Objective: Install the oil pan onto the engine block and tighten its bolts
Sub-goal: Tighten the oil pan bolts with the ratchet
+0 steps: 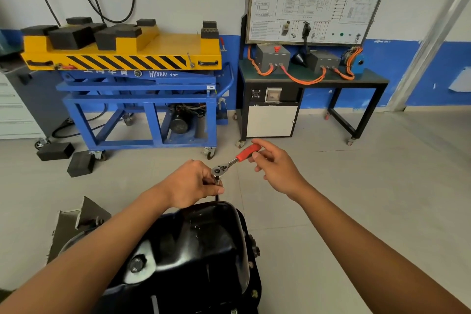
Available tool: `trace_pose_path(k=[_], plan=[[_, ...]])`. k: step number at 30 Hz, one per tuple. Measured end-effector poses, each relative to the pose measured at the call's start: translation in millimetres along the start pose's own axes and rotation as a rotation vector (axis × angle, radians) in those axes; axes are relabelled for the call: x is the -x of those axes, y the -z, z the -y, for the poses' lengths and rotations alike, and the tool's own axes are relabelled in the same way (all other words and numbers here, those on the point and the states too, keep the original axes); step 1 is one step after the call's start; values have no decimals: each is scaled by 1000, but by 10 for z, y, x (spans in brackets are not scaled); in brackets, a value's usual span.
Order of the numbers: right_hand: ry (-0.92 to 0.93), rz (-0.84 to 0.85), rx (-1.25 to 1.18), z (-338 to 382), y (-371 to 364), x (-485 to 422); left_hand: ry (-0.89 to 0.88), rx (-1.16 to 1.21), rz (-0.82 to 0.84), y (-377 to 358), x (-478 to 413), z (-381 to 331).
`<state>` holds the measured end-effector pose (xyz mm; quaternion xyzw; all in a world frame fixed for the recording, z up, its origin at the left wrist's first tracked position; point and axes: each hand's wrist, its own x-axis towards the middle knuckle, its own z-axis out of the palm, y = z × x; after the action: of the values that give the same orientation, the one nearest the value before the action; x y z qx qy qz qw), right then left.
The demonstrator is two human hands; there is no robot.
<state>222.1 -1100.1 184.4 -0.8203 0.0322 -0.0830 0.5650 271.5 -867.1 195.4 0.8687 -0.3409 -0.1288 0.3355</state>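
Left hand (195,183) pinches the extension steady at the glossy black steel oil pan (204,250) rim while right hand (274,166) grips the red-handled chrome ratchet (235,159); keep the socket square, tightening evenly.

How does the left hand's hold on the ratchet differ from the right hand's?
The left hand grips the shaft below the head of the ratchet, fingers curled; the right hand pinches the red handle with fingertips. The left hand sits lower, just above the oil pan; the right hand is higher. Both hold the same tool.
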Motion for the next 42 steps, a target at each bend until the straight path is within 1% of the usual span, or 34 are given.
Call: trace_pose_path(k=[4,8,14,18,22,26,28,30,33,36,38,40,42], plan=[[22,-69,3,-106,16,104,3,7,-30,-36,13,12],[95,-159,51,-194,67,275,-7,-8,-28,-50,19,27],[200,-196,34,-210,135,607,-11,-50,-56,-60,18,44],[259,-156,20,-135,64,836,-7,-41,-52,-50,27,38],[255,-81,40,-40,-83,1031,-3,-79,-62,-48,26,11],[272,90,189,55,-256,1135,10,-52,-54,-52,23,-20],[289,142,290,125,-340,1139,3,-66,-52,-54,26,-32],[316,138,361,201,-410,1129,4,-72,-49,-45,26,-32],[349,100,401,282,-484,1117,3,-52,-50,-30,31,-20],[352,90,412,305,-520,1120,13,-39,-27,-28,35,-16],[345,112,400,301,-499,1105,31,-34,-19,-23,29,-4],[311,171,347,300,-423,1057,55,-45,-23,-14,17,18],[240,265,275,295,-282,969,68,-31,-14,-10,4,26]])
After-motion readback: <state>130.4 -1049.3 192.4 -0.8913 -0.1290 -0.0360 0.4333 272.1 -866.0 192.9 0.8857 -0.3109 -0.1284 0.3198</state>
